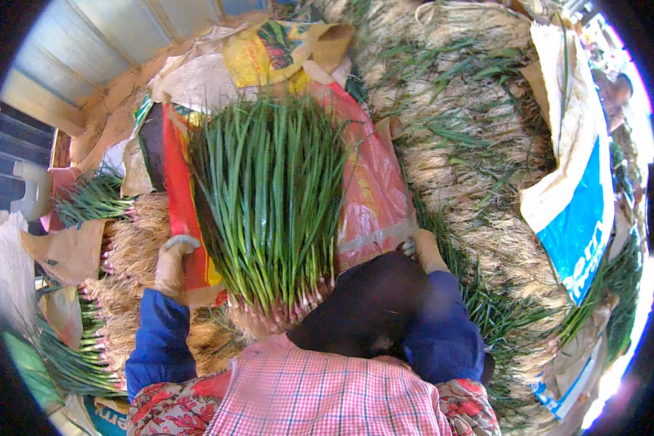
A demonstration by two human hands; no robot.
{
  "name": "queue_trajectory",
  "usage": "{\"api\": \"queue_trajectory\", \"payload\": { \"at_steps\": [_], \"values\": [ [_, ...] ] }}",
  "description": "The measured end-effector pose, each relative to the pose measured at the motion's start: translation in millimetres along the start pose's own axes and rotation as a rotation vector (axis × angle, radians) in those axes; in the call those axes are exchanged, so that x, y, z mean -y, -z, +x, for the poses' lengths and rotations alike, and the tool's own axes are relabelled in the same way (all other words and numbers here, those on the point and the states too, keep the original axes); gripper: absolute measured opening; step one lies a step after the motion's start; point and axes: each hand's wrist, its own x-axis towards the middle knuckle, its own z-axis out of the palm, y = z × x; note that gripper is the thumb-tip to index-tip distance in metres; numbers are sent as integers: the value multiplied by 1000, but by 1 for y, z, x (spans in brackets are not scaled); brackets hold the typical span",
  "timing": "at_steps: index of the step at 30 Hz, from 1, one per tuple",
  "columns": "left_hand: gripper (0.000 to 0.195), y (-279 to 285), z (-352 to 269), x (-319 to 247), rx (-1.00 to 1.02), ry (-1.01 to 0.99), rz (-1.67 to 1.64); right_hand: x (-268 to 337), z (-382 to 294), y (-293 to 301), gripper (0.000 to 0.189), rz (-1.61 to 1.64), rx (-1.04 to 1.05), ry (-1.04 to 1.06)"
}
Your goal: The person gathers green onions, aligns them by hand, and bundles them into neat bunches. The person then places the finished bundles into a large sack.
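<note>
A broad bundle of green onions (272, 207) lies before me, leaves pointing away and pinkish-white bulbs and roots near my lap. Under and around it is a red woven plastic sack sheet (373, 191), its two sides raised. My left hand (173, 264), in a work glove with a grey fingertip area, grips the sheet's left edge. On the other side, my right hand (424, 249), also gloved, holds the sheet's right edge near its clear band. The right fingers are partly hidden behind the edge. Neither hand touches the onions.
On the right runs a long pile of onions (468, 136) with dry roots outward. More rooted bundles (122, 305) lie at the left. A white and blue sack (572, 218) drapes over the far right. Yellow sacking (250, 57) lies ahead, beside a corrugated metal wall (98, 49).
</note>
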Motion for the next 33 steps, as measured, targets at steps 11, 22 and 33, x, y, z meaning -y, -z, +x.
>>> {"api": "queue_trajectory", "payload": {
  "at_steps": [11,22,33],
  "values": [
    [50,-148,5,-33,651,325,-164,162,-200,-137,27,-1303,575,813],
    [46,-175,11,-28,469,-110,787,141,-201,-160,33,-1173,465,908],
    [28,-96,-4,-87,245,71,-622,173,-159,27,23,-64,26,821]
  ]
}}
